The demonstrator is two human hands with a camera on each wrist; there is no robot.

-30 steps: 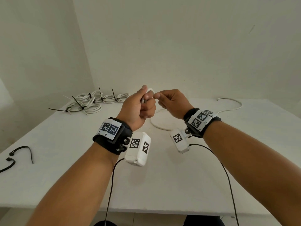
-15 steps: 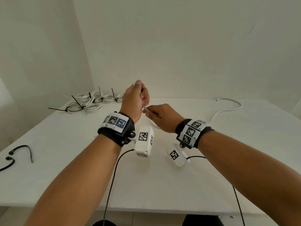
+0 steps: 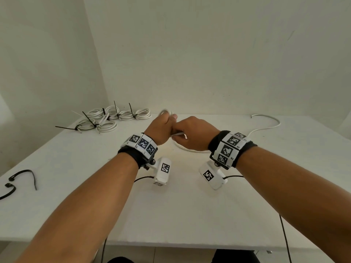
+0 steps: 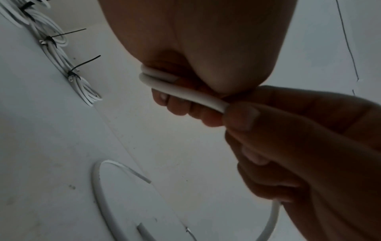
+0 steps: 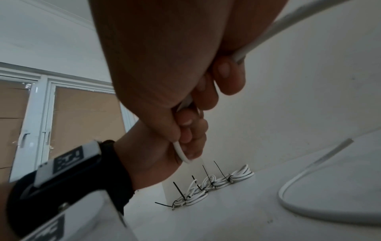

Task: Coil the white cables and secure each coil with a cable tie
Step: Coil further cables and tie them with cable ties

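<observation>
A white counter [image 3: 171, 215] stands against bare walls, with tied coils [image 3: 106, 118] at upper left. At frame centre the left hand [image 3: 161, 130] is curled round the first loops of the cable [image 4: 185, 93], and the right hand [image 3: 191, 135] pinches the next stretch beside it. Each new loop should match the held ones, fed without twist; the slack [image 3: 266, 126] trails right.

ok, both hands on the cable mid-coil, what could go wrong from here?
1. The left hand holds only a couple of loops of the white cable; they could spring open if the grip loosens.
2. The cable's loose tail trails across the table and may whip or snag as the right hand feeds it.
3. The spare cable ties lie far left, so fetching one means holding the coil one-handed.
</observation>
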